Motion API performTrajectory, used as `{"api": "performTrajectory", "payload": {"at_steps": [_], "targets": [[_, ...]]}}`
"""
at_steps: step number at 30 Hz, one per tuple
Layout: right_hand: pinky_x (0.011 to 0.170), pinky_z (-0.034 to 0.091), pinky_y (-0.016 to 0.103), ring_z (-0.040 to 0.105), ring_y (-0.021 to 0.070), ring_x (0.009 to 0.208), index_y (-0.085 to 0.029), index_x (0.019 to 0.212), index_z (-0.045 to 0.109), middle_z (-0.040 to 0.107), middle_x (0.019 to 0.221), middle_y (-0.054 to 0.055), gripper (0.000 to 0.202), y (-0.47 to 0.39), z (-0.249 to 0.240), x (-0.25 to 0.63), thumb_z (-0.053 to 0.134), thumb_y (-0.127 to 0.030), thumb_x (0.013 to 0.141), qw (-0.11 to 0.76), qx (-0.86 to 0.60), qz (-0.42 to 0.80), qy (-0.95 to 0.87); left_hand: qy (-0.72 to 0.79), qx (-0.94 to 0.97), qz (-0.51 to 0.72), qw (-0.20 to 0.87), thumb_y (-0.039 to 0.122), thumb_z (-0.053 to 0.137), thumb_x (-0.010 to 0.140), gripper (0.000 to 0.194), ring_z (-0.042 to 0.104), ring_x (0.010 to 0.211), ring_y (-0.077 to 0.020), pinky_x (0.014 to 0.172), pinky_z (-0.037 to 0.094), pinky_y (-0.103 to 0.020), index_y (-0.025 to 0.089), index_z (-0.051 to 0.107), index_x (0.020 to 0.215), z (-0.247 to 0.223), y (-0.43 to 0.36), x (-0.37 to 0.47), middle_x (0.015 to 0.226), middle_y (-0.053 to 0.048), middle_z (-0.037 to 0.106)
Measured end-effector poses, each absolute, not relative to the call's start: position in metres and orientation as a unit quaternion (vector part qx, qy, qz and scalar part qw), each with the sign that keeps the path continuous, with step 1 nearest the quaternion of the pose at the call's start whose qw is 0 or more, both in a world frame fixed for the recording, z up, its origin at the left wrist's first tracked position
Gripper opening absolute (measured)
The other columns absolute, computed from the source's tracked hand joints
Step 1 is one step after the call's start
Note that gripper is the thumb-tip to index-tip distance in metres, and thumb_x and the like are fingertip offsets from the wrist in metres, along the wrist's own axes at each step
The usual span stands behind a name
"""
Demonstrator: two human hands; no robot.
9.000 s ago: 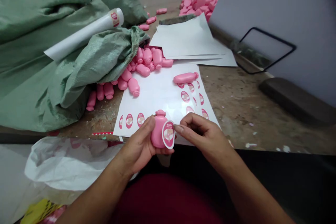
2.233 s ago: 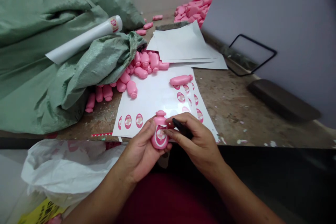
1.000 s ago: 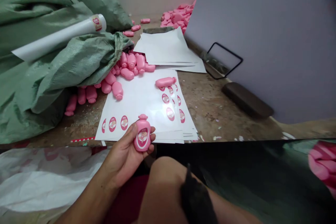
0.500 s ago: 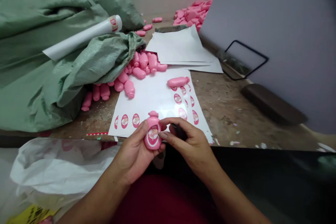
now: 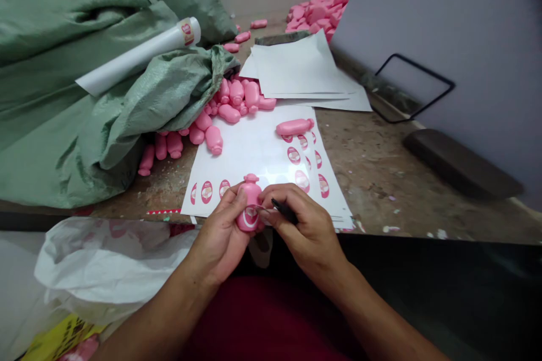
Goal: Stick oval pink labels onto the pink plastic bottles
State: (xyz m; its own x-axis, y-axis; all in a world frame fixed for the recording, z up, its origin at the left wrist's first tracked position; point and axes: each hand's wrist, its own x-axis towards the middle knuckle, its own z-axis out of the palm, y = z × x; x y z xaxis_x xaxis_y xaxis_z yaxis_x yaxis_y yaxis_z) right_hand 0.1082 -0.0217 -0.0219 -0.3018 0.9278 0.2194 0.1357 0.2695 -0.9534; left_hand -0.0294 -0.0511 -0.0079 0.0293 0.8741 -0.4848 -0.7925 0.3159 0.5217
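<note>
Upright above the table's front edge, a small pink plastic bottle (image 5: pixel 251 189) is gripped by my left hand (image 5: pixel 222 240), thumb along its side. An oval pink sticker (image 5: pixel 252 211) is on the bottle's front, its upper edge apparently lifted away. Thumb and finger of my right hand (image 5: pixel 311 228) pinch at the sticker's right side. A slim black tool (image 5: pixel 284 211) is tucked in the same hand; its kind is unclear. Under and behind the hands lies a white sticker sheet (image 5: pixel 241 152) with oval labels along its edges.
Another pink bottle (image 5: pixel 295 127) lies on the sheet. Several more spill from a green sack (image 5: pixel 169 101) at left, with a rolled white sheet (image 5: pixel 139 56) on top. White papers (image 5: pixel 296 67), a pink pile (image 5: pixel 319 11) and a black wire frame (image 5: pixel 412 87) are farther back. A white plastic bag (image 5: pixel 105 265) hangs below left.
The sticker, flat on the bottle before, now shows its upper part raised toward my right fingers. My left hand keeps hold of the bottle. The whole view has shifted slightly.
</note>
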Motion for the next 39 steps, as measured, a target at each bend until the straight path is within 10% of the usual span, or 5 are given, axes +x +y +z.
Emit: {"api": "performTrajectory", "payload": {"at_steps": [10,20,27,39], "targets": [[0.08,0.052,0.032,0.065,0.0191,0.088,-0.026,0.085,0.062,0.07,0.093,0.001,0.009,-0.019,0.005,0.126,0.069,-0.028,0.089,0.519,-0.422,0.501,-0.549,0.437,0.071,0.553,0.706,0.027,0.066,0.093,0.027,0.066,0.08,-0.013,0.063,0.052,-0.02,0.02,0.063,0.118,-0.007,-0.052,-0.039,0.096,-0.005,0.065],[0.067,0.045,0.027,0.054,0.0143,0.072,-0.023,0.084,0.06,0.057,0.077,-0.003,0.013,-0.016,-0.01,0.12,0.067,-0.033,0.087,0.381,-0.427,0.566,-0.592,0.404,0.077,0.566,0.715,0.026,0.06,0.096,0.021,0.066,0.1,-0.0162,0.088,0.057,-0.032,0.02,0.066,0.115,-0.011,-0.055,-0.029,0.113,-0.005,0.068],[0.065,0.045,0.031,0.06,0.0174,0.075,-0.029,0.125,0.052,0.061,0.084,-0.003,0.045,-0.018,-0.013,0.118,0.068,-0.037,0.084,0.351,-0.476,0.581,-0.558,0.402,0.072,0.586,0.7,0.028,0.059,0.097,0.019,0.065,0.094,-0.0136,0.095,0.052,-0.03,0.017,0.07,0.108,-0.009,-0.053,-0.019,0.106,-0.004,0.069],[0.064,0.047,0.033,0.059,0.0165,0.066,-0.027,0.122,0.05,0.062,0.074,-0.004,0.037,-0.021,-0.007,0.119,0.061,-0.036,0.088,0.332,-0.479,0.555,-0.594,0.55,0.269,0.546,0.572,0.019,0.086,0.071,0.052,0.063,0.078,-0.0102,0.077,0.05,-0.02,0.025,0.064,0.118,-0.011,-0.057,-0.033,0.087,0.003,0.068]]}}
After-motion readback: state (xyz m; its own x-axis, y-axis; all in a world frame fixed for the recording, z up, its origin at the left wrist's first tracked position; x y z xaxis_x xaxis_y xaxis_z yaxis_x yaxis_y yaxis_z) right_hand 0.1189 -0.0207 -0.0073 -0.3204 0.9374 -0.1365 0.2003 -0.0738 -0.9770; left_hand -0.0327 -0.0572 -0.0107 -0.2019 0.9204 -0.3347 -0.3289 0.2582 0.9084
